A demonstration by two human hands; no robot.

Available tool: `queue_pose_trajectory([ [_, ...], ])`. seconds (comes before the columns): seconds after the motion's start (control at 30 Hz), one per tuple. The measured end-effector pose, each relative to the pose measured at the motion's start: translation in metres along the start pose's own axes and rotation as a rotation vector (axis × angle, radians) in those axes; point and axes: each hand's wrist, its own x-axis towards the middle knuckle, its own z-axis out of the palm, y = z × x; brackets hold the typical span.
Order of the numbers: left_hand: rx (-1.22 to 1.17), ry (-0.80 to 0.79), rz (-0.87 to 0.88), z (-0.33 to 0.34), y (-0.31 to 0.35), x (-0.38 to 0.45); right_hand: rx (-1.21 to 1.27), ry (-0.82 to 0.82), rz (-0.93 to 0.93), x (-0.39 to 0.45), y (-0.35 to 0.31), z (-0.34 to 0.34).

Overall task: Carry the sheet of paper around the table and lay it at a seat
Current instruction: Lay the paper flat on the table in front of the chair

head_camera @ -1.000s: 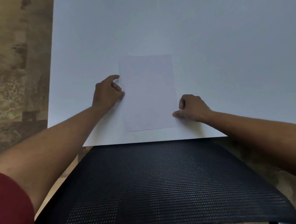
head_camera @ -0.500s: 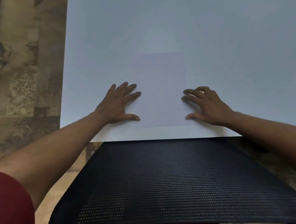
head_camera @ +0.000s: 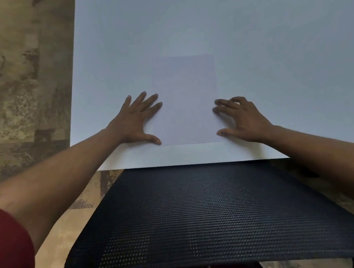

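A white sheet of paper (head_camera: 187,102) lies flat on the white table (head_camera: 203,22), close to the near edge and in line with the chair. My left hand (head_camera: 136,119) rests flat at the sheet's left edge, fingers spread, fingertips and thumb touching the paper. On the right edge my right hand (head_camera: 241,119) is spread too, fingers slightly arched, tips on the paper. Neither hand grips anything.
The black mesh back of a chair (head_camera: 213,217) stands between me and the table's near edge (head_camera: 185,156). Brown patterned floor (head_camera: 20,84) runs along the table's left side. A red sleeve (head_camera: 7,256) shows at the lower left.
Both hands have gone from curled on the sheet's edges to flat and spread beside it. The sheet stays flat in the same place; the view has shifted a little.
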Motion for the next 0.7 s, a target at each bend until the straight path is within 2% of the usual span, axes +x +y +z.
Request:
queue_pose_trajectory([
  [0.7, 0.040, 0.019, -0.041, 0.001, -0.003, 0.010, -0.052, -0.053, 0.026, 0.001, 0.001, -0.005],
])
